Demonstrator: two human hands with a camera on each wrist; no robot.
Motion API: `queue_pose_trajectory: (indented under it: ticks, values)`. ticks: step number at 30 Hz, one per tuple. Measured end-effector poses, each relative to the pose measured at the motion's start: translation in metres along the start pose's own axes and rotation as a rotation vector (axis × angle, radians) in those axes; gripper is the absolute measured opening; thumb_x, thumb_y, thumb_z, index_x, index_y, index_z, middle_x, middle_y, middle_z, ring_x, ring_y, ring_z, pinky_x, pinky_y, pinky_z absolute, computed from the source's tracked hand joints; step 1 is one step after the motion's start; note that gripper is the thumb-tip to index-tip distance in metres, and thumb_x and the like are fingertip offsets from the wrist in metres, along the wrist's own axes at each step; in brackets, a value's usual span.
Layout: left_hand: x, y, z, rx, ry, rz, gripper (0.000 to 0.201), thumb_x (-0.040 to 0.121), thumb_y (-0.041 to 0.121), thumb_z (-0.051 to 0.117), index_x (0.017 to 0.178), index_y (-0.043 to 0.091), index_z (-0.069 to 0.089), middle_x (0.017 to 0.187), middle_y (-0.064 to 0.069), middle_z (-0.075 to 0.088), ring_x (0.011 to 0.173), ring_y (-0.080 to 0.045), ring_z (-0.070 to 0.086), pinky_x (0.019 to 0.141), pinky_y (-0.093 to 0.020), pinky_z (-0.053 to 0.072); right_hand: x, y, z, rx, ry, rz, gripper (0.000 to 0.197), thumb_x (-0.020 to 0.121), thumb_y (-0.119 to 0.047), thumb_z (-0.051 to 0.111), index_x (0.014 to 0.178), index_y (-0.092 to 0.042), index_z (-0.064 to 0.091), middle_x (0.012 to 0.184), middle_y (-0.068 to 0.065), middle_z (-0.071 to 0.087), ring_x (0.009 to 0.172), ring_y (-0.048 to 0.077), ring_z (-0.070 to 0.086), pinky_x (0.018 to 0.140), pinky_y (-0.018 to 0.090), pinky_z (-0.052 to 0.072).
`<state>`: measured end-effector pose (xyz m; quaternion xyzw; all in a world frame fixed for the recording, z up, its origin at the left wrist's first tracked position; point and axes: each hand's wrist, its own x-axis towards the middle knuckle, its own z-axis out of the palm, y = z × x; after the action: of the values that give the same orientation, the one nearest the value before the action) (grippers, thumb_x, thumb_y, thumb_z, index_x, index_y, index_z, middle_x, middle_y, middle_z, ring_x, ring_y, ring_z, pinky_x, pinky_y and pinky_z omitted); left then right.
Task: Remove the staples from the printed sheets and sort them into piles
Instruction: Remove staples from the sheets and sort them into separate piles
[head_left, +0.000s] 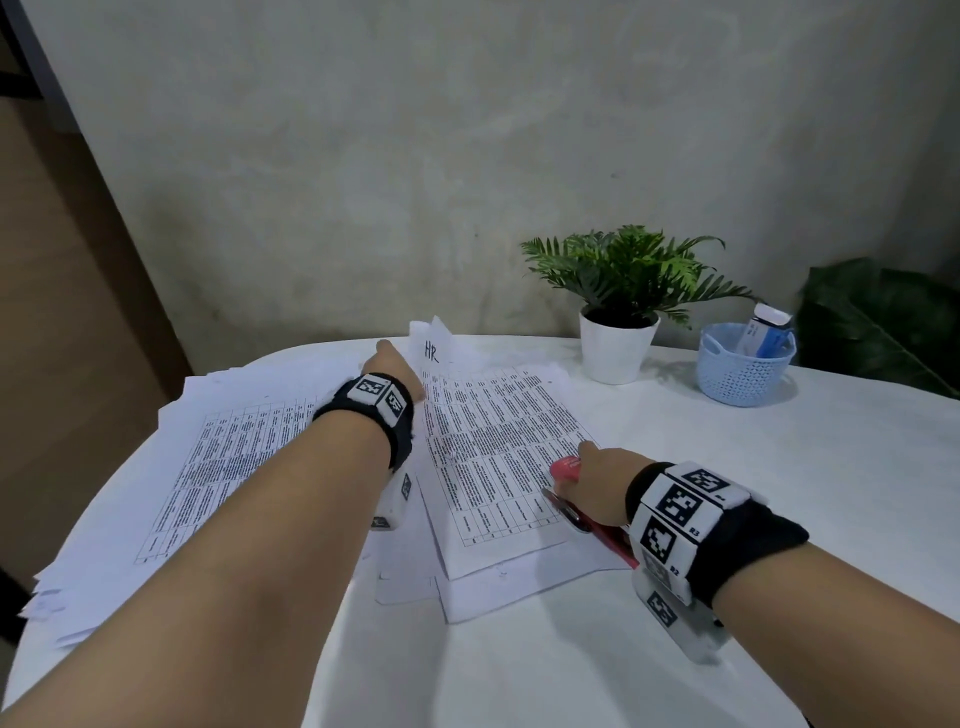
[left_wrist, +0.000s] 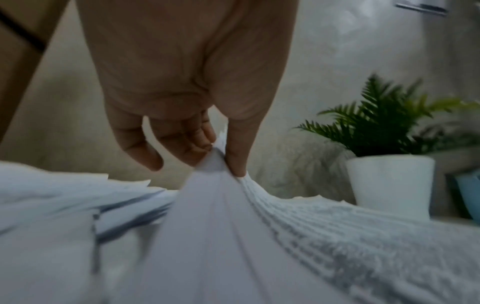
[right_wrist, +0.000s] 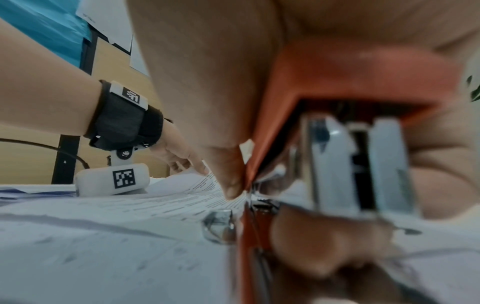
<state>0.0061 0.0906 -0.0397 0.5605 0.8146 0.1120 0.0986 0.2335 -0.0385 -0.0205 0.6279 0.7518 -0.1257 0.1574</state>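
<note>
A printed sheet (head_left: 498, 441) covered in table text lies on a small pile in the middle of the table. My left hand (head_left: 395, 369) reaches to its far left corner and pinches that corner (left_wrist: 221, 162) between thumb and fingers, lifting it a little. A folded paper label (head_left: 434, 343) marked "HR" stands just beyond. My right hand (head_left: 597, 483) grips a red stapler (head_left: 566, 467) that rests on the sheet's near right edge; the stapler (right_wrist: 337, 144) fills the right wrist view. A larger pile of printed sheets (head_left: 208, 467) lies at the left.
A potted fern (head_left: 623, 312) in a white pot stands at the back of the white table (head_left: 779, 467). A blue plastic basket (head_left: 743, 364) holding a small box sits to its right. A grey wall rises close behind the table.
</note>
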Motion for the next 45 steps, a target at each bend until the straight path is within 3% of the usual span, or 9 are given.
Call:
queue_pose_trajectory:
  ticks: [6,12,17,21,24,29,35,39,45]
  values:
    - [-0.003,-0.002,-0.001,-0.110,0.032,0.036,0.028,0.081,0.026,0.067,0.105,0.012,0.065,0.122,-0.011,0.056,0.105,-0.029,0.059,0.094,-0.037,0.049,0.002,0.000,0.003,0.064,0.032,0.028,0.044,0.099,-0.033,0.038,0.135,-0.007,0.035,0.136,0.012,0.044,0.121,0.029,0.049,0.098,0.035,0.040]
    - [-0.029,0.002,-0.030,-0.730,0.130,0.244,0.024,0.091,0.020,0.058,0.073,0.022,0.043,0.076,0.000,0.050,0.068,-0.019,0.046,0.054,-0.026,0.035,-0.003,0.007,-0.001,0.136,0.048,0.007,0.037,0.102,-0.029,0.029,0.130,-0.006,0.037,0.128,0.013,0.047,0.116,0.029,0.052,0.094,0.035,0.042]
    - [-0.065,-0.006,-0.070,-0.969,0.192,0.286,0.009,0.098,0.019,0.044,0.106,0.015,0.041,0.113,-0.013,0.063,0.096,-0.030,0.061,0.083,-0.042,0.052,-0.010,0.020,-0.008,0.332,0.212,0.020,0.038,0.100,-0.037,0.029,0.123,-0.007,0.036,0.118,0.015,0.055,0.106,0.030,0.056,0.086,0.034,0.043]
    - [-0.090,-0.024,-0.082,-1.051,0.243,0.172,0.028,0.091,0.004,0.049,0.111,0.012,0.031,0.106,-0.008,0.055,0.085,-0.022,0.054,0.053,-0.025,0.043,-0.026,0.025,-0.029,0.412,0.328,-0.025,0.042,0.100,-0.039,0.032,0.127,-0.007,0.034,0.098,0.012,0.051,0.085,0.025,0.054,0.055,0.026,0.042]
    - [-0.121,-0.041,-0.082,-0.886,0.059,0.146,0.033,0.081,0.005,0.057,0.114,0.006,0.051,0.088,-0.008,0.064,0.059,-0.018,0.056,0.038,-0.020,0.041,-0.036,0.027,-0.042,0.430,0.386,-0.018,0.044,0.098,-0.046,0.033,0.123,-0.009,0.035,0.095,0.011,0.052,0.080,0.024,0.054,0.049,0.025,0.040]
    - [-0.165,-0.062,-0.058,-0.577,-0.318,0.109,0.019,0.091,0.001,0.047,0.098,0.011,0.062,0.079,-0.005,0.067,0.062,-0.018,0.063,0.053,-0.031,0.058,-0.047,0.018,-0.046,0.357,0.389,0.007,0.048,0.097,-0.047,0.034,0.124,-0.007,0.036,0.087,0.010,0.049,0.058,0.018,0.044,0.048,0.026,0.032]
    - [-0.182,-0.071,-0.040,-0.646,-0.468,0.058,0.010,0.095,0.006,0.055,0.087,0.012,0.053,0.060,0.002,0.061,0.045,-0.008,0.054,0.041,-0.020,0.046,-0.057,0.004,-0.033,0.310,0.313,-0.053,0.049,0.099,-0.044,0.033,0.128,-0.006,0.036,0.099,0.011,0.052,0.080,0.025,0.052,0.052,0.025,0.036]
    - [-0.198,-0.069,-0.022,-0.475,-0.650,0.066,0.015,0.091,0.009,0.061,0.091,0.008,0.047,0.069,-0.008,0.053,0.053,-0.017,0.050,0.045,-0.024,0.047,-0.055,-0.005,-0.027,0.283,0.197,-0.034,0.042,0.103,-0.032,0.023,0.132,-0.005,0.035,0.124,0.016,0.046,0.099,0.027,0.053,0.085,0.030,0.041]
    - [-0.200,-0.071,-0.017,-0.312,-0.738,0.018,0.013,0.091,0.009,0.060,0.090,-0.004,0.058,0.075,-0.015,0.061,0.059,-0.023,0.059,0.056,-0.035,0.058,-0.042,-0.005,0.000,0.210,0.088,-0.016,0.039,0.099,-0.027,0.038,0.128,-0.003,0.047,0.126,0.015,0.055,0.104,0.030,0.057,0.064,0.024,0.042]
